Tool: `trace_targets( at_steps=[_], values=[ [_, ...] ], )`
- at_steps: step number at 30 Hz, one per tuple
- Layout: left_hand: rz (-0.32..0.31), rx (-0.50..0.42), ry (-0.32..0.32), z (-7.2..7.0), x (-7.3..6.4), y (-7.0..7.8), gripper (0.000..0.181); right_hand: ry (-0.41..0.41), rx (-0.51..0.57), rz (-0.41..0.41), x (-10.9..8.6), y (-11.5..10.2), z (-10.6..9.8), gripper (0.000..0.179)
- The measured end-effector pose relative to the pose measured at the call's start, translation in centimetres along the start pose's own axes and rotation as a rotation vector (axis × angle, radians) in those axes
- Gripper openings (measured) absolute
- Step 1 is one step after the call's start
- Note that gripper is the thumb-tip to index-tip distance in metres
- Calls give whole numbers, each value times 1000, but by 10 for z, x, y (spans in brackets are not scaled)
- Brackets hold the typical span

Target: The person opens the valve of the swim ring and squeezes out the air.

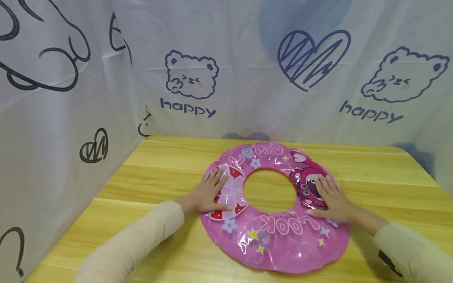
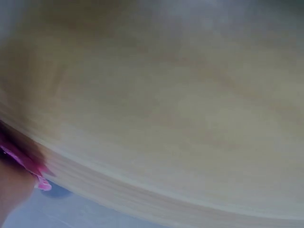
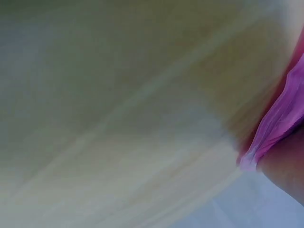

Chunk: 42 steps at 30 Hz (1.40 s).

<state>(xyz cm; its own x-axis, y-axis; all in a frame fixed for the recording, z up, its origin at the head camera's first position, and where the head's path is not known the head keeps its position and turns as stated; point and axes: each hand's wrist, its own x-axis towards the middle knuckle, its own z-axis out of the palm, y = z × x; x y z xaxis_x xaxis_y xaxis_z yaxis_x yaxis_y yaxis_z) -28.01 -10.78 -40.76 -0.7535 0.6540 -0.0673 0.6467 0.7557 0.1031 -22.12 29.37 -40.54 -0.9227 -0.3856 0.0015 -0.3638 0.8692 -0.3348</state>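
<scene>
A pink inflated swim ring (image 1: 279, 251) lies flat on the wooden table, printed with letters, stars, flowers and a bear. My left hand (image 1: 209, 192) rests palm down on its left side, fingers spread over a red and white bow print. On the ring's right side my right hand (image 1: 334, 200) lies flat across the bear print, fingers straight and thumb pointing inward. In the left wrist view only a sliver of the pink ring (image 2: 21, 159) shows beside the hand. The right wrist view catches the ring's seamed edge (image 3: 280, 118) at the right.
The yellow wood-grain table (image 1: 159, 169) extends around the ring and shows through its centre hole. White cloth (image 1: 244, 90) with bear and heart drawings hangs behind the table and along its left side. A dark object (image 1: 389, 262) shows under the right sleeve.
</scene>
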Motion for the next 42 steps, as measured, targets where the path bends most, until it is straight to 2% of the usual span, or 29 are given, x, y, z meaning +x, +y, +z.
trace_targets(
  at_steps=[4, 10, 17, 20, 22, 24, 26, 29, 31, 34, 42],
  values=[
    [-9, -9, -25, -1, 7, -4, 98, -12, 14, -14, 6, 8, -1, 106],
    [-61, -8, -90, -1, 15, -4, 93, -53, 21, 4, 15, 16, -2, 101],
    [-77, -6, -113, -4, 18, -2, 93, -52, -5, 17, 20, 22, 0, 103],
    [-80, 20, -103, -5, 17, -1, 95, -23, -56, 6, 19, 14, -3, 103],
    [-69, 45, -80, -7, 16, 2, 96, 13, -110, -31, 16, 5, -6, 98],
    [-23, 53, -47, -9, 13, 7, 93, 44, -124, -83, 12, -8, -7, 90],
    [35, 35, -35, -12, 10, 14, 91, 48, -89, -138, 6, -23, -4, 83],
    [107, 2, -62, -13, 5, 24, 88, -14, 21, -167, -3, -41, 4, 77],
    [107, -9, -102, -11, 2, 28, 89, -62, 58, -149, -7, -47, 10, 78],
    [80, 4, -137, -6, 0, 31, 90, -90, 46, -126, -9, -49, 17, 79],
    [68, 50, -124, 3, -1, 33, 96, -75, -13, -154, -11, -44, 26, 85]
  ],
)
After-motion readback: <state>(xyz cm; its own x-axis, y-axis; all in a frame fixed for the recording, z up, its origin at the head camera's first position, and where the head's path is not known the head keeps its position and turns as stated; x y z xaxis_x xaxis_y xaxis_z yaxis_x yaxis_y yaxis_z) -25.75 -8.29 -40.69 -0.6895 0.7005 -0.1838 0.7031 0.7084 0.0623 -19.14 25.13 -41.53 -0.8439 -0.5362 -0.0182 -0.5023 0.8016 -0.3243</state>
